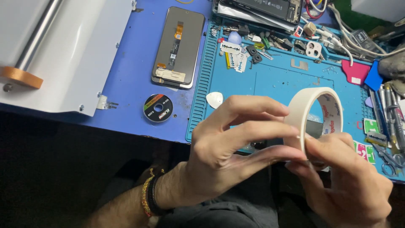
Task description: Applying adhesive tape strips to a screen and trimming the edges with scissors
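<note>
I find the roll of masking tape (314,120) held upright above the blue mat (270,80), the right hand (350,177) clamped on its lower rim, the left hand (236,139) pinching at its edge, apparently at the loose end. I judge it light, stiff-cored, sticky. The mat's top trays (278,42) hold blades and small parts.

The masking tape roll (314,110) is cream outside, with red lettering on its white inner core. The work mat (270,80) is light blue on a darker blue table (135,71). The phone screen panel (177,46) is dark grey with an orange flex strip. The small wire spool (158,108) is black. The guitar-pick tool (214,99) is white. Wristbands (149,196) are yellow and black.
</note>
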